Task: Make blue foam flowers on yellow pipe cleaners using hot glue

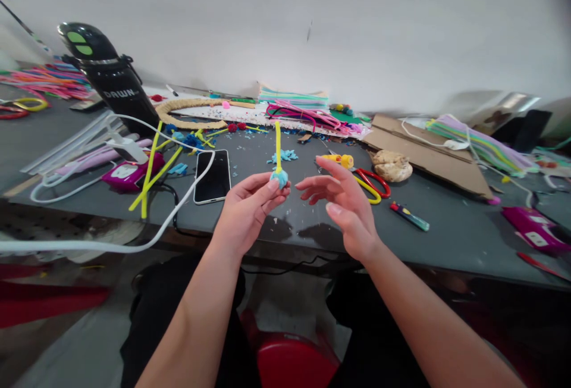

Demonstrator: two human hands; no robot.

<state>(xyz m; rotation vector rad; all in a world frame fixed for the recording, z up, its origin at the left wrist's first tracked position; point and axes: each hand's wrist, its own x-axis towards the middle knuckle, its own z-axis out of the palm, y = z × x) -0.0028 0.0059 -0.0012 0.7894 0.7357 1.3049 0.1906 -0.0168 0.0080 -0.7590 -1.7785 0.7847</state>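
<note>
Between the thumb and fingers of my left hand (254, 200) is a small light-blue craft flower (279, 178). Its yellow pipe-cleaner stem (278, 144) points straight up. My right hand (341, 200) hovers just to the right, fingers apart, holding nothing and not touching the flower. Behind the flower, a little pile of light-blue cut pieces (288, 155) lies on the grey table (307, 245). Scissors with red and yellow handles (379, 182) and a yellow tube-like item (339, 160) rest beyond my right hand.
At left stand a black bottle (118, 87), a phone (212, 177), yellow pipe cleaners (154, 177) and a white cable (178, 203) crossing the table edge. To the right lie cardboard (441, 162), a crumpled beige lump (392, 165), a lighter (409, 216) and a magenta device (537, 230).
</note>
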